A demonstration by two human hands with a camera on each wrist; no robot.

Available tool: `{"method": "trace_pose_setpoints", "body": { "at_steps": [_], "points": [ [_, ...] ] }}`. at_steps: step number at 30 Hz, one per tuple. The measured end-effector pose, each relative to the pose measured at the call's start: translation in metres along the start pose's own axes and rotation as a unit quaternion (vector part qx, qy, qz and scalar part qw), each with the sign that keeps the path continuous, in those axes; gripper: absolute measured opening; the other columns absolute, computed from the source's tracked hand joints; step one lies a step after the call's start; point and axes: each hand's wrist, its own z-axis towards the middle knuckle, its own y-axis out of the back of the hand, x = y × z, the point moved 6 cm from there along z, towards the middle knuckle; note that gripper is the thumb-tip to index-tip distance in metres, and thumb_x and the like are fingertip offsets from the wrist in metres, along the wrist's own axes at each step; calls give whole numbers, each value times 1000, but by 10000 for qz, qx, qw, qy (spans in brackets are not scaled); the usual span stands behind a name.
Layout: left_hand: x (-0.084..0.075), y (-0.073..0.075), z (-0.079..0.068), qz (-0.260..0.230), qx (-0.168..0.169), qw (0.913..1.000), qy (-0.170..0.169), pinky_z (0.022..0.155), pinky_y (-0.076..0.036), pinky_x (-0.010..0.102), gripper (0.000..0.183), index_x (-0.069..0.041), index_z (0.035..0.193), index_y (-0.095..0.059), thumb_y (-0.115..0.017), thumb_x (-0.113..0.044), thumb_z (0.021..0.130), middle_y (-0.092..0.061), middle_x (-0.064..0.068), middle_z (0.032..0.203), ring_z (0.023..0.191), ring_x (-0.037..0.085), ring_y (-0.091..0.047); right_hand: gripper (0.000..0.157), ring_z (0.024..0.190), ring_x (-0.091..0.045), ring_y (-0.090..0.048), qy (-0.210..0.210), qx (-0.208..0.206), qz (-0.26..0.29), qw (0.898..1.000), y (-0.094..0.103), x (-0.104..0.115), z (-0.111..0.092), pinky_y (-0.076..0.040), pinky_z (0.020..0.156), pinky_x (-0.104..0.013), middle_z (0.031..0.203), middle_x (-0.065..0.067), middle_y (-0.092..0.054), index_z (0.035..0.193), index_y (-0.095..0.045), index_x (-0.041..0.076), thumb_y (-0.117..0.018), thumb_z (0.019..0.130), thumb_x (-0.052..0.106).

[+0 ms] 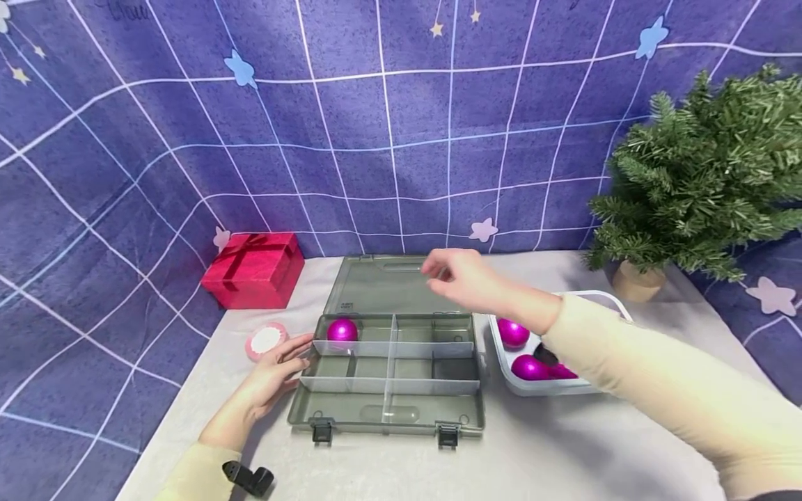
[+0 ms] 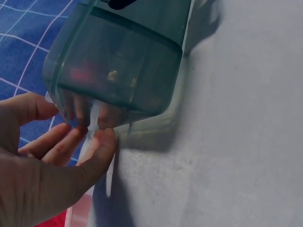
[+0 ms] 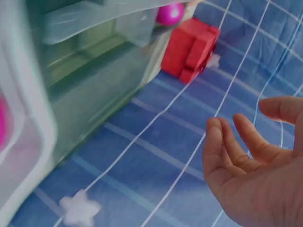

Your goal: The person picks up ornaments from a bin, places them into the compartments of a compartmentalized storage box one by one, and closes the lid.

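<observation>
A translucent grey-green compartment box (image 1: 388, 403) lies on the table with its lid (image 1: 376, 285) folded back. One shiny magenta ball (image 1: 342, 332) sits in its back left compartment. My left hand (image 1: 271, 379) touches the box's left side, fingers extended against the wall; the left wrist view shows its fingertips at the box's corner. Over the lid my right hand (image 1: 466, 278) is raised, its fingers loosely bent around nothing, as the right wrist view also shows. Right of the box, a white tub (image 1: 520, 386) contains several magenta balls (image 1: 529, 367), partly hidden beneath the right forearm.
A red gift box (image 1: 257, 271) with a ribbon stands at the back left. Near my left hand lies a pink-and-white round object (image 1: 266, 341). A small artificial fir tree (image 1: 708, 174) rises at the back right. Blue gridded cloth (image 1: 413, 160) hangs behind the table.
</observation>
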Motion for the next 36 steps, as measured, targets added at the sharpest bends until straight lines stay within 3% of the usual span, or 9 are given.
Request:
{"method": "trace_pose_setpoints", "body": {
  "at_steps": [9,13,18,26,30,36],
  "points": [
    [4,9,-10,-82,-242,9997,38,107,-28,63,63,2,158,-30,-53,-4,99,-29,23,162,142,39,-32,17,92,-30,-69,-551,-207,42,9983,26,-61,-42,-54,83,-43,98,-11,-72,108,-68,-2,-65,93,5],
    [3,8,-10,-51,-198,9998,3,107,-27,64,63,2,158,-30,-52,-4,100,-29,23,162,142,39,-32,20,96,-35,-69,-839,-159,147,9962,24,-91,-60,-54,86,-47,101,-15,-71,108,-69,-4,-67,91,5],
    [2,7,-6,-41,-153,9999,-25,108,-28,63,64,1,158,-30,-53,-4,99,-30,24,162,142,41,-32,33,105,-41,-66,-1166,218,512,9916,12,-122,-74,-50,94,-51,110,-24,-71,118,-67,-10,-69,88,3],
    [1,4,-4,-71,-108,9999,0,107,-27,63,64,1,158,-30,-53,-4,99,-28,24,163,143,41,-30,41,112,-40,-64,-1261,696,89,9895,-2,-141,-83,-47,98,-53,120,-22,-70,122,-70,-7,-78,83,4],
    [1,1,-2,-158,-79,9998,-13,109,-23,67,63,1,158,-29,-52,-4,100,-27,23,163,144,40,-27,47,109,-39,-66,-1306,732,-168,9886,-6,-147,-87,-48,94,-52,120,-21,-70,123,-69,-6,-81,78,4],
    [2,-1,0,-133,-35,9999,-40,109,-21,70,63,1,158,-30,-52,-4,100,-27,23,163,145,41,-27,47,100,-35,-68,-1513,597,11,9867,-6,-155,-93,-49,90,-50,110,-18,-73,119,-68,-6,-84,77,8]
  ]
}}
